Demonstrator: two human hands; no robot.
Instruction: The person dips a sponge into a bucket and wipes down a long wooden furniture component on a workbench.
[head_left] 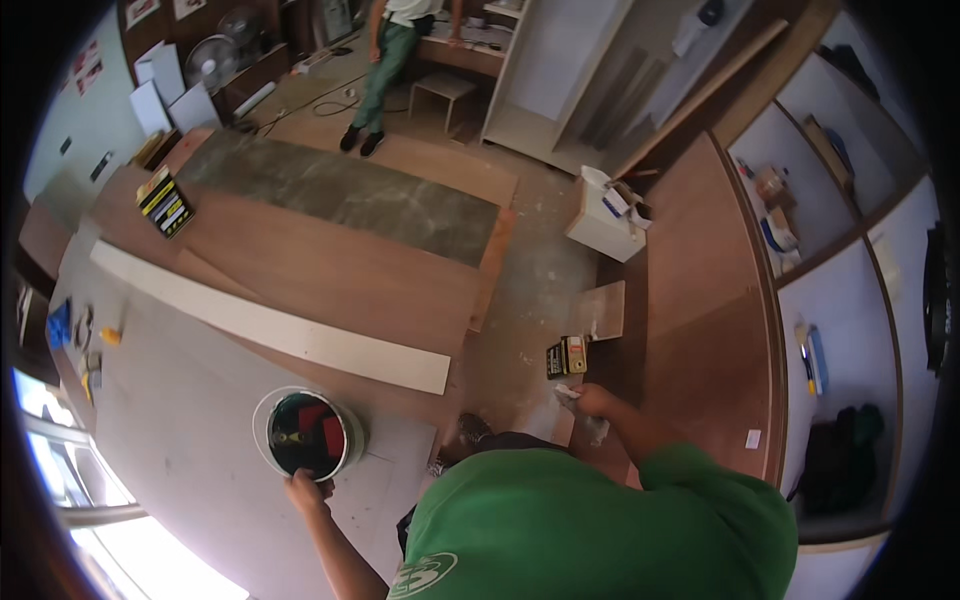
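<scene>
Two hands of mine are out at once. My left hand [306, 490] is at the near rim of a round white bucket [352, 440], fingers curled onto its edge; the bucket stands just beyond the hand on the grey sheet [190, 430] lying over the table, and its dark inside holds something red and a small yellowish thing I cannot make out. My right hand [592, 400] is closed around a crumpled white rag [567, 393], pressed to the edge of the big brown wooden panel [700, 300] on my right. Just past that hand, on the floor, sits a small yellow and black box [566, 356], near a short offcut of board [603, 310]. Beyond the bucket a long pale strip of board [270, 325] runs slantwise across the brown sheets, and a yellow and black carton [165, 203] lies at the far left. Well away, another person in green trousers [381, 75] stands at a bench.
</scene>
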